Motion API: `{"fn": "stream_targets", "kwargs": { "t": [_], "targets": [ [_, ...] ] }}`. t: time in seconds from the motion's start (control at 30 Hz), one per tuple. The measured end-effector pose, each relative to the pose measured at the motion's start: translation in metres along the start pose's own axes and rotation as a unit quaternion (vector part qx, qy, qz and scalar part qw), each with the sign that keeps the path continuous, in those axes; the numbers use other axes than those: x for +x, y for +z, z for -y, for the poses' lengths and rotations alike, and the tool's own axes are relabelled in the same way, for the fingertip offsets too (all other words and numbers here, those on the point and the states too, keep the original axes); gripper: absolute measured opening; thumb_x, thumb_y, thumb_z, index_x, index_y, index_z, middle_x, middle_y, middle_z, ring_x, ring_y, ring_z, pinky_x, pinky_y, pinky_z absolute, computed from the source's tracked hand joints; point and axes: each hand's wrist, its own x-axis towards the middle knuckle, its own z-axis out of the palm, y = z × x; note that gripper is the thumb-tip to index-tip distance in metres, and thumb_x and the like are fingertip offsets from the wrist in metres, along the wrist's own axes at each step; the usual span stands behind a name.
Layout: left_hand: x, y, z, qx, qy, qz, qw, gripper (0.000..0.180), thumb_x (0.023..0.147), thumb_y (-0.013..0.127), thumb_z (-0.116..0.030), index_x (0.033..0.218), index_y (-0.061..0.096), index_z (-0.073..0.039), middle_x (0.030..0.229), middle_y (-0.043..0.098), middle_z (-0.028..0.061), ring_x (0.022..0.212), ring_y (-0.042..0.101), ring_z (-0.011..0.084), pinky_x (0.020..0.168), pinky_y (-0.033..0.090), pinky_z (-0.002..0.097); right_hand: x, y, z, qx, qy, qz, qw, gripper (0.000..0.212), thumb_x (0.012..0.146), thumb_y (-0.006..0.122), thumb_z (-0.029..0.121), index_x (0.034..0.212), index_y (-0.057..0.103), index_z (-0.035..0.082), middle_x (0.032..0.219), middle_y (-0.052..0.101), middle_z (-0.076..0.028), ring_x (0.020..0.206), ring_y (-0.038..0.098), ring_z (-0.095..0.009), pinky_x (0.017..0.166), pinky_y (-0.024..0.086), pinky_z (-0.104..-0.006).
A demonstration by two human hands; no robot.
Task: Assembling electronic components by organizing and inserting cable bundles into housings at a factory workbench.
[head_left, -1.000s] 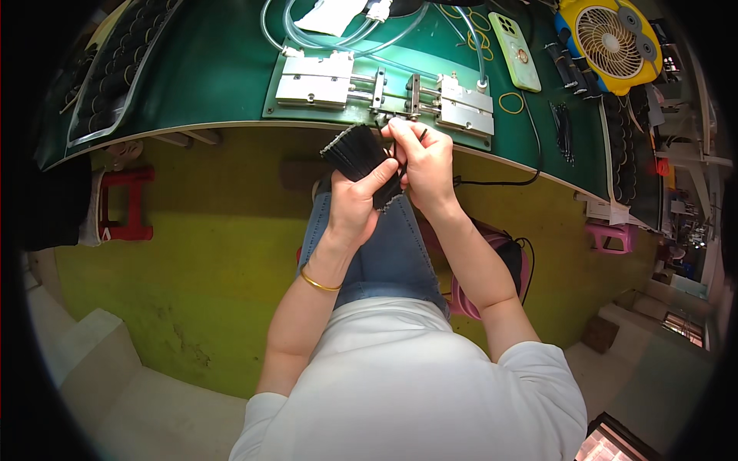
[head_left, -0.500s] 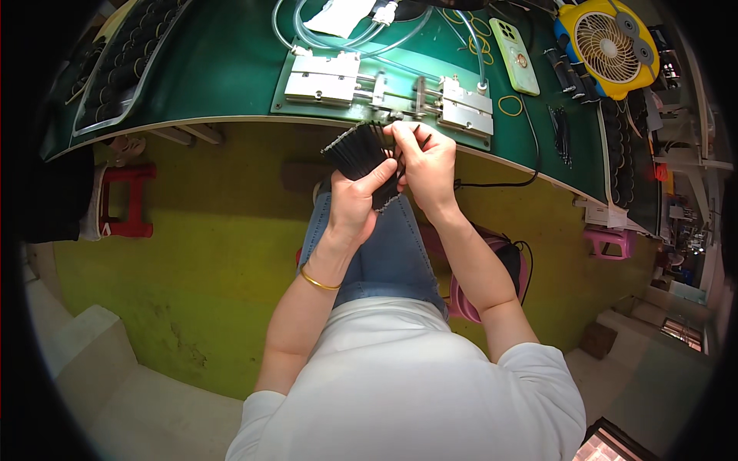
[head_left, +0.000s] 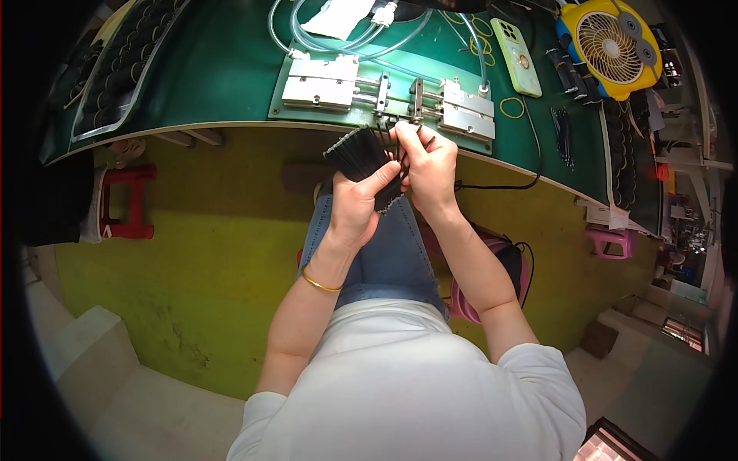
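My left hand is closed around a fanned bundle of thin black wires, its thumb pressed across them. Their pale, cut-looking ends face up and to the left. Just right of the bundle, my right hand pinches a few black strands between thumb and fingers, some of them standing out past the fingertips. Both hands are in front of the bench edge, right below a metal clamping fixture. Its left clamp plate and right clamp plate stand apart, close above the right fingertips. The strand tips are too small to follow there.
Clear air hoses loop behind the fixture on the green bench. A phone, rubber bands and a yellow fan lie to the right. A tray of black bundles is at far left. A red stool stands below.
The fixture's clamp plates, smeared by motion before, now look sharp and sit slightly nearer each other. Both hands have hardly shifted and keep hold of the wires.
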Motion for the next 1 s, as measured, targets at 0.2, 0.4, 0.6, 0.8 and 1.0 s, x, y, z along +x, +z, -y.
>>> {"fn": "stream_targets", "kwargs": {
  "t": [0.2,0.4,0.6,0.8,1.0],
  "targets": [
    [-0.0018,0.0015,-0.0032,-0.008,-0.012,-0.012,1.000,0.012,0.079,0.059,0.000,0.090,0.057,0.002,0.079,0.059,0.0070,0.066,0.057,0.0137,0.059,0.048,0.0251,-0.0025,0.0015,0.0023,-0.011,0.008,-0.002,1.000,0.020,0.083,0.058,0.018,0.072,0.060,0.002,0.054,0.051,0.001,0.037,0.039,-0.003,0.030,0.030,-0.0175],
    [-0.0040,-0.0024,-0.0016,-0.007,-0.004,-0.012,1.000,0.011,0.079,0.059,0.000,0.090,0.057,0.002,0.078,0.059,0.0072,0.064,0.057,0.0142,0.058,0.048,0.0253,-0.0055,0.0022,0.0028,-0.024,-0.019,0.015,0.999,0.018,0.083,0.057,0.017,0.076,0.061,0.001,0.056,0.052,0.001,0.039,0.041,-0.003,0.031,0.031,-0.0174],
    [-0.0028,-0.0010,0.0009,-0.011,-0.006,-0.028,1.000,0.011,0.078,0.059,0.001,0.089,0.057,0.002,0.077,0.059,0.0072,0.062,0.058,0.0147,0.058,0.048,0.0252,-0.0037,0.0037,-0.0002,-0.007,-0.010,-0.013,1.000,0.018,0.084,0.056,0.017,0.077,0.062,0.001,0.056,0.051,0.001,0.039,0.042,-0.003,0.031,0.031,-0.0175],
    [-0.0015,-0.0014,0.0017,-0.013,-0.014,-0.026,0.999,0.011,0.078,0.059,0.001,0.089,0.057,0.003,0.077,0.059,0.0073,0.063,0.058,0.0148,0.058,0.049,0.0254,-0.0031,0.0032,0.0024,-0.007,0.000,-0.019,1.000,0.019,0.083,0.056,0.017,0.075,0.062,0.001,0.053,0.048,0.002,0.038,0.041,-0.003,0.030,0.030,-0.0176],
    [-0.0015,0.0012,0.0025,-0.034,-0.012,-0.025,0.999,0.011,0.078,0.059,0.001,0.089,0.057,0.002,0.079,0.059,0.0073,0.065,0.058,0.0150,0.061,0.049,0.0263,-0.0001,0.0004,-0.0005,0.015,0.008,-0.007,1.000,0.019,0.083,0.057,0.017,0.074,0.062,0.001,0.053,0.050,0.001,0.038,0.041,-0.002,0.030,0.029,-0.0175]
  ]
}}
